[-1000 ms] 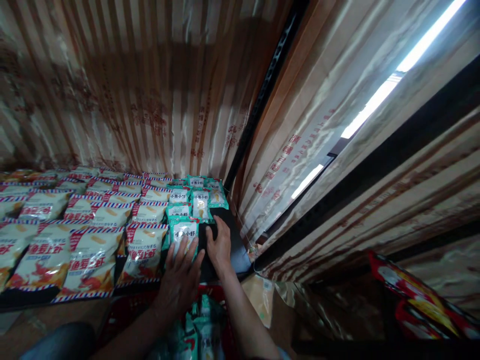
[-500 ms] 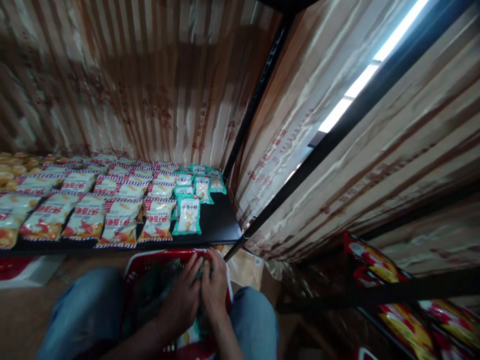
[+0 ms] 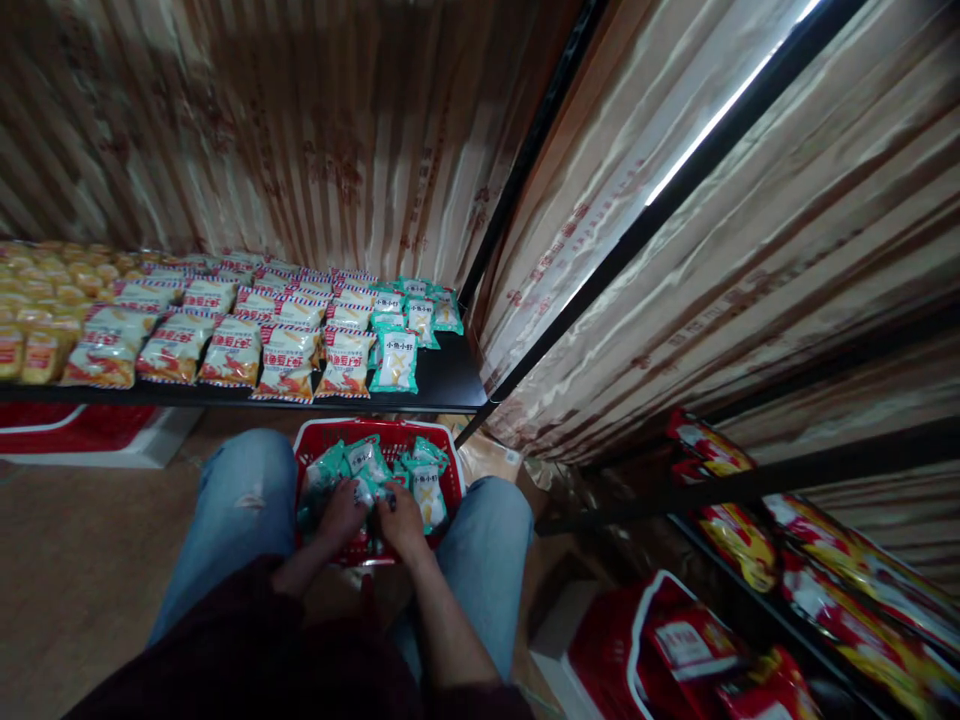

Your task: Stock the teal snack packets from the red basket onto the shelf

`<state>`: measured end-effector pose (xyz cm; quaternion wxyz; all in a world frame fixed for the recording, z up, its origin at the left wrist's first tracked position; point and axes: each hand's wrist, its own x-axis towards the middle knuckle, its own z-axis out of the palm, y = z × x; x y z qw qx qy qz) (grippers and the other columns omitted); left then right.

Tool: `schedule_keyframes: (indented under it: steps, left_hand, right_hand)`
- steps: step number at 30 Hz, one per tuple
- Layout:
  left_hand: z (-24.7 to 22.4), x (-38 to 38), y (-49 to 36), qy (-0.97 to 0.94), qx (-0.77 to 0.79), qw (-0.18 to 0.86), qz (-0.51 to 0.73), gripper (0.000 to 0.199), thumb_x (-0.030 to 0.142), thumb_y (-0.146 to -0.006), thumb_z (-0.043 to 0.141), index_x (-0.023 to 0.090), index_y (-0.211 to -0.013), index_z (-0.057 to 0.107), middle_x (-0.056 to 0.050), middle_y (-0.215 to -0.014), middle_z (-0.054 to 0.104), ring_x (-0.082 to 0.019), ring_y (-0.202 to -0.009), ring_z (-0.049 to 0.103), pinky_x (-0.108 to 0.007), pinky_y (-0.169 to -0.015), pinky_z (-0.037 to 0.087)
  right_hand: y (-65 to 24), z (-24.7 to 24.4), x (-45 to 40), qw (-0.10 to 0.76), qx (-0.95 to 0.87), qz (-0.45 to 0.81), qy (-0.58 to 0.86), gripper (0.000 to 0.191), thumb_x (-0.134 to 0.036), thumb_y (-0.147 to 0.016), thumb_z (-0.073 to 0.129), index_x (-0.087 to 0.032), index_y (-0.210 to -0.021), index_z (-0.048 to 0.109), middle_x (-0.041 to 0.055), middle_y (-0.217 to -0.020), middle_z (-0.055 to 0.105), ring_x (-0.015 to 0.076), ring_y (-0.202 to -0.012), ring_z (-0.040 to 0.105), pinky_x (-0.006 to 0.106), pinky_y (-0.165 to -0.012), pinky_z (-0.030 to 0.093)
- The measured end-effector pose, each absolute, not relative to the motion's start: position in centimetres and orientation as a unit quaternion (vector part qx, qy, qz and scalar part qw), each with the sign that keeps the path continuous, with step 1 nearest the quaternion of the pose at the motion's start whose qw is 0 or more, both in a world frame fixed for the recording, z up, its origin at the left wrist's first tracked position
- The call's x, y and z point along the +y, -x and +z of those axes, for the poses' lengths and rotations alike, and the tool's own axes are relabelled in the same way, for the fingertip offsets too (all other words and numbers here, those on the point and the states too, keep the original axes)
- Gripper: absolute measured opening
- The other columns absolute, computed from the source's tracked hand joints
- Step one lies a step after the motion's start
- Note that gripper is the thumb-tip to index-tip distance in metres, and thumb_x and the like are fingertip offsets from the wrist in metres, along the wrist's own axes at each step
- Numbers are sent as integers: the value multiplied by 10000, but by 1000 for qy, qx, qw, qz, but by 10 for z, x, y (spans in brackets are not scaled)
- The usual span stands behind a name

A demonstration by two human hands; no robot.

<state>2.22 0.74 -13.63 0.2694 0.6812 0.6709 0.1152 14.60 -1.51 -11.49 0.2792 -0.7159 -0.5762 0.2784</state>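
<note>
A person sits with a red basket (image 3: 397,431) between their denim-clad knees. Loose green packets (image 3: 427,492) fill much of it. The left hand (image 3: 345,514) and right hand (image 3: 403,520) both reach in at the basket's 6 o'clock side, fingers bent among the packets; whether they grasp one cannot be told, as the fingertips are partly hidden.

From the basket, at 12 to 1 o'clock, a small group of matching packets (image 3: 396,360) is already set out on a low black shelf (image 3: 452,378), one at the front edge and the others behind. Bare shelf shows at their 3 o'clock. At 10 o'clock, white-and-red snack bags (image 3: 286,362) stand in full rows, and yellow packs (image 3: 43,352) lie beyond them. The green section looks only partly filled, with many packets left in the basket.
</note>
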Motion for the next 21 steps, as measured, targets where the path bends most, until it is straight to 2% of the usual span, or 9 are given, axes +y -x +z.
schedule_keyframes:
  steps: [6, 9, 12, 16, 19, 21]
  left_hand:
    - [-137, 4, -18, -674, 685, 255, 111, 441, 144, -732, 465, 79, -1163, 525, -212, -1224, 571, -298, -1138, 528, -418, -948, 390]
    - [-133, -1, -18, -673, 691, 248, 88, 504, 97, -709, 465, 119, -1212, 491, -196, -1271, 544, -318, -1148, 512, -471, -929, 385]
    - [-128, -3, -18, -660, 708, 247, 42, 536, 69, -698, 458, 102, -1232, 480, -211, -1272, 536, -337, -1159, 495, -492, -937, 361]
    - [-125, -1, -16, -658, 709, 249, 50, 500, 98, -690, 478, 109, -1188, 525, -207, -1192, 584, -345, -1120, 510, -475, -911, 363]
    - [-126, 0, -13, -671, 702, 222, 89, 482, 176, -708, 504, 104, -1184, 531, -195, -1151, 603, -339, -1092, 517, -466, -927, 344]
    - [-125, 0, -12, -689, 687, 198, 117, 490, 245, -733, 519, 106, -1203, 518, -175, -1133, 611, -319, -1090, 515, -448, -958, 323]
  right_hand:
    - [-141, -124, -10, 248, -580, 270, 728, 324, -139, -764, 500, -114, -1052, 647, 164, -1066, 675, 269, -1031, 620, 391, -925, 438]
    - [-138, -127, -10, 234, -589, 299, 714, 330, -139, -777, 489, -142, -1071, 638, 133, -1044, 686, 251, -984, 636, 360, -879, 451]
    - [-137, -127, -10, 231, -581, 317, 713, 351, -134, -766, 497, -145, -1090, 630, 116, -993, 697, 234, -932, 647, 329, -841, 455]
    - [-138, -126, -7, 277, -523, 346, 728, 322, -160, -760, 497, -165, -1044, 651, 80, -884, 707, 216, -863, 648, 316, -807, 464]
    - [-141, -126, -1, 313, -503, 355, 723, 282, -208, -785, 459, -208, -981, 661, 46, -901, 701, 190, -863, 636, 302, -805, 469]
    - [-143, -127, 2, 343, -477, 363, 723, 299, -264, -788, 465, -203, -1023, 640, 43, -944, 689, 180, -874, 628, 293, -813, 471]
